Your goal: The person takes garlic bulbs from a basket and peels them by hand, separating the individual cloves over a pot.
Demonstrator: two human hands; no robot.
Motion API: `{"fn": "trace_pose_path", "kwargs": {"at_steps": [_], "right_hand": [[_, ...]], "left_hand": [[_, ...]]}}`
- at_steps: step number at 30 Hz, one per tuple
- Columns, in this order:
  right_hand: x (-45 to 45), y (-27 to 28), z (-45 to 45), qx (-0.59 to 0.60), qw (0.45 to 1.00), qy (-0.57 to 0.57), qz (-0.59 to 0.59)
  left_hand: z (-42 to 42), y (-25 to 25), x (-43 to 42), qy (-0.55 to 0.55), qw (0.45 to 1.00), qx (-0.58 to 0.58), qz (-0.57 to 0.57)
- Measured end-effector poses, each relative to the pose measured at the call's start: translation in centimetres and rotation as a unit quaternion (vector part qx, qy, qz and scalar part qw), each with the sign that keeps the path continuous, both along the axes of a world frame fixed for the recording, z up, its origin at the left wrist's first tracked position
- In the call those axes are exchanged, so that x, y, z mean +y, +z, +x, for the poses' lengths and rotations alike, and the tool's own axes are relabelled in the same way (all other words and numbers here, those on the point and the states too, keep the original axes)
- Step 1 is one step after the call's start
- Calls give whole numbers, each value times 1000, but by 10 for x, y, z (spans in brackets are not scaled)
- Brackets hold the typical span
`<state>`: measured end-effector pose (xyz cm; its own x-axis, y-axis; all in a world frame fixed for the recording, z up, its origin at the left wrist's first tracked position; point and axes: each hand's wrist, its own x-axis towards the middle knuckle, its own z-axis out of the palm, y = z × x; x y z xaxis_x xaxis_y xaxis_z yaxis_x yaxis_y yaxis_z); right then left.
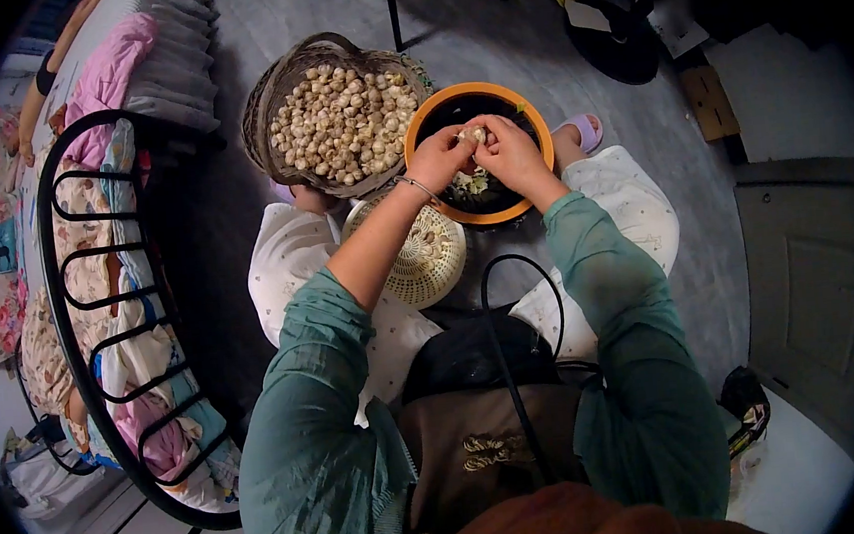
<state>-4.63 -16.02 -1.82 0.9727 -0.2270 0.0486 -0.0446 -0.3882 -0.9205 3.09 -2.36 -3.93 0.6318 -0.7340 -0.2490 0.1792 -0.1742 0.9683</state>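
Observation:
Over an orange-rimmed dark basin (418,110), my left hand (442,159) and my right hand (511,153) meet, fingers closed around a small pale garlic bulb (477,135). Dark and pale scraps lie inside the basin below them. To the left, a woven basket (257,120) holds a heap of garlic bulbs (345,123). A cream perforated colander (423,279) sits between my knees, below my left forearm, with a few small pale pieces in it.
At the left stands a bed with a black metal frame (66,265) and bedding; another person's arm (34,112) rests there. A dark round object (621,51) lies on the floor at the upper right, near a cardboard box (710,102). Black chair legs (393,9) stand at the top.

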Motion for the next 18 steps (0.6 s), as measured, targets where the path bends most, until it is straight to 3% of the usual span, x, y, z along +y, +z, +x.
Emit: {"fn": "trace_pose_path", "kwargs": {"at_steps": [7,18], "right_hand": [[2,4,0,-6,994,12,-105],[0,-6,1,-27,997,8,-70]], "left_hand": [[-1,2,0,-12,999,-11,40],[0,2,2,-17,999,28,30]]}}
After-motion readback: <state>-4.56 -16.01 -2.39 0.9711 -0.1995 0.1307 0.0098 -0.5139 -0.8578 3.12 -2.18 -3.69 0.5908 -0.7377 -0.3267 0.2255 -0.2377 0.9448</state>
